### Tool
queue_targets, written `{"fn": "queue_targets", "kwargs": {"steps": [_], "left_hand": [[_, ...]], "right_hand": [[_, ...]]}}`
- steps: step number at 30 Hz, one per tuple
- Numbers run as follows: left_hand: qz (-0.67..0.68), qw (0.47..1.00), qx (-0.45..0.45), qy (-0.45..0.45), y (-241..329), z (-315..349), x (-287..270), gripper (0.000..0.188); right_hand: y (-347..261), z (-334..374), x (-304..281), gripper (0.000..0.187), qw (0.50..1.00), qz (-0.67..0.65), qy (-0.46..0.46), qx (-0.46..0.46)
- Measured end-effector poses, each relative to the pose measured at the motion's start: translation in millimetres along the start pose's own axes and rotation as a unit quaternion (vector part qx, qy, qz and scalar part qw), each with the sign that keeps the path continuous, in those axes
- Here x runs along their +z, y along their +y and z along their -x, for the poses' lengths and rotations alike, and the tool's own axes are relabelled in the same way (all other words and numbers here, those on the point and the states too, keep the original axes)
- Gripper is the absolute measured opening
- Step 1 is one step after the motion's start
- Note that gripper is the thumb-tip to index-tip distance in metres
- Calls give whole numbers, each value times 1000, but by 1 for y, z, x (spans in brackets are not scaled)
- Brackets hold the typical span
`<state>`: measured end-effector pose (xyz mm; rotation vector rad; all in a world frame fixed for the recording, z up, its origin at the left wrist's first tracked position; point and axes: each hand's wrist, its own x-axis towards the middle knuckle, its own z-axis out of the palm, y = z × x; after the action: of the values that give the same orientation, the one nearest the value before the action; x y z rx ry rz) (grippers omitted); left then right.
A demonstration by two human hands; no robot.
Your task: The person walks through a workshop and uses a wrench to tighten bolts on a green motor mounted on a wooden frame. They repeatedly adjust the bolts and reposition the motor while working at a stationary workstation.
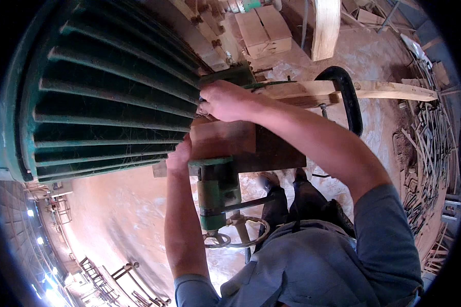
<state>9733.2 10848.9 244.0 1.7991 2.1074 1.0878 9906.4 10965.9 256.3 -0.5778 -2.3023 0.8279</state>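
Note:
A large green ribbed motor housing (112,102) fills the left and hides what lies beneath it. My left hand (179,155) reaches under its lower right edge, and the fingers are out of sight. Near the housing's right edge, my right hand (224,100) is closed with curled fingers; whatever is in them is hidden. Between the hands lies a flat reddish-brown wooden piece (230,137) on a dark machine table (276,151). A long pale wooden board (379,90) runs to the right beyond my right arm, and a black C-clamp (348,100) grips around it.
Below the table stands a green machine column (217,192) with handwheels (253,231). Upright pale timber (326,28) and a cardboard box (265,31) are at the far side. Thin wood strips (427,138) are piled at the right. Wooden frames (95,279) stand at the lower left.

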Motion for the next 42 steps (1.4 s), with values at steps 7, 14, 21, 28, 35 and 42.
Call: {"fn": "queue_targets", "kwargs": {"steps": [7,14,21,28,35,42], "left_hand": [[0,1000,25,7,-9,0,2,28],[15,1000,18,-15,-20,0,3,29],[102,994,-8,-29,-4,-4,2,29],[162,985,-46,-31,4,-6,3,23],[175,981,-46,-69,12,-7,0,20],[89,995,-14,-41,-1,-4,2,26]], "right_hand": [[5,1,24,15,983,19,180,-39],[19,13,15,13,988,33,150,-22],[-7,24,-8,19,742,-601,-67,289],[-19,4,-11,20,667,-631,-127,375],[-22,-8,-17,19,629,-632,-185,414],[-2,-2,12,15,952,-204,-100,205]]}}
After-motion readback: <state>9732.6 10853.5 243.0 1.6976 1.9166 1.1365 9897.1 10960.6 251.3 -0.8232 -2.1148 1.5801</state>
